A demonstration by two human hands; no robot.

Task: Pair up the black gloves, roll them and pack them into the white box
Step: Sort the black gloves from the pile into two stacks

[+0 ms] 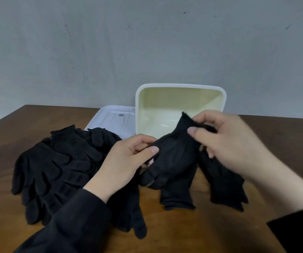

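gloves (55, 161): matt black knit cloth | box (180, 86): glossy smooth plastic | table (183, 230): brown wood grain | wall (147, 42): matt grey

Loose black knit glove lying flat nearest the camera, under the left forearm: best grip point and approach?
Probably the finger end of the loose black knit glove, pinched from above on its right side. Its fingers point toward the camera and lie flat and exposed on the brown wooden table, while the left hand and its sleeve cover the cuff end.
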